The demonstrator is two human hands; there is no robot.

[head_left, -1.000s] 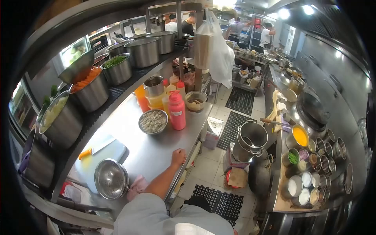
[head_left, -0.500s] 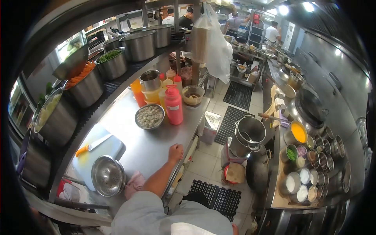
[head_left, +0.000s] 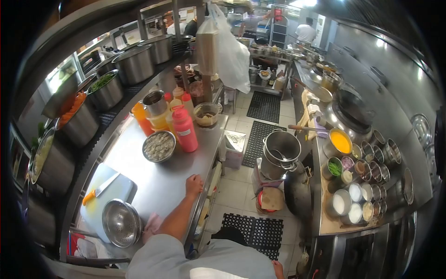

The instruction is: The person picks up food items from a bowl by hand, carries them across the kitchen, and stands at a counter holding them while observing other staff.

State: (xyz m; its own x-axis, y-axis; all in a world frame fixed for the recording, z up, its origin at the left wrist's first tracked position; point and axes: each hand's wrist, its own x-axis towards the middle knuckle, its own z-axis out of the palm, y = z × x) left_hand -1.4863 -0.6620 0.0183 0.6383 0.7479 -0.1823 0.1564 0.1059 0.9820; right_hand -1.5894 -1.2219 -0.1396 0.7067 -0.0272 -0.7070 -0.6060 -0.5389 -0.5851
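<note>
My left hand [head_left: 194, 186] rests on the steel table [head_left: 160, 188] near its right edge, fingers curled into a fist with nothing seen in them. Beyond it stand a metal bowl of what looks like raw shrimp [head_left: 159, 145] and a red squeeze bottle [head_left: 185, 129]. Nearer my body are a metal colander [head_left: 121, 223] and a pink cloth [head_left: 152, 226]. An orange-handled knife [head_left: 101, 189] lies on the white cutting board [head_left: 116, 194]. Only part of my right hand [head_left: 278, 269] shows at the bottom edge, low by my side; its fingers are hard to make out.
Deep metal pots [head_left: 79, 122] of vegetables line the shelf at left. A large pot [head_left: 281, 145] stands in the aisle, with black rubber mats [head_left: 253, 231] on the floor. The right counter [head_left: 331, 223] holds several containers and a wok [head_left: 350, 114]. Another person [head_left: 305, 32] is far back.
My view has turned slightly to the right, so most things sit further left. My left hand stays on the table as a fist. More of my right hand shows at the bottom.
</note>
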